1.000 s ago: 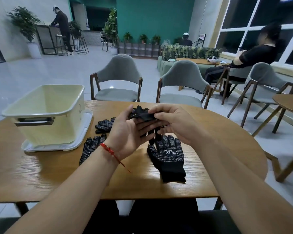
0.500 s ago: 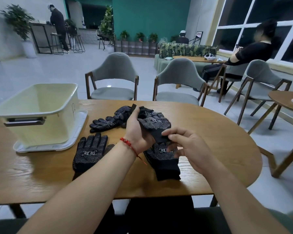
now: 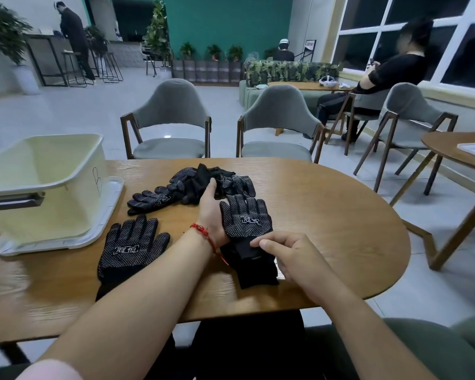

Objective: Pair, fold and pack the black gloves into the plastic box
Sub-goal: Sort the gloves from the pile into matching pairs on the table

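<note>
Two black dotted gloves lie stacked palm up in front of me; the top glove point(image 3: 246, 219) has its fingers pointing away. My right hand point(image 3: 288, 256) pinches its cuff at the near end. My left hand point(image 3: 210, 212) lies along the left side of that glove, and its fingertips grip black fabric in the pile of gloves point(image 3: 192, 182) behind. A single glove point(image 3: 130, 248) lies flat to the left. The cream plastic box point(image 3: 66, 182) stands at the table's left with nothing visible inside.
The box sits on a white lid point(image 3: 104, 220). The oval wooden table point(image 3: 340, 220) has two grey chairs point(image 3: 173, 119) behind it. Another table point(image 3: 455, 149) stands to the right. A seated person point(image 3: 390, 75) is near the windows.
The glove I held up in both hands has come down flat onto the glove on the table. My left hand slid forward to the pile; my right hand went to the cuff.
</note>
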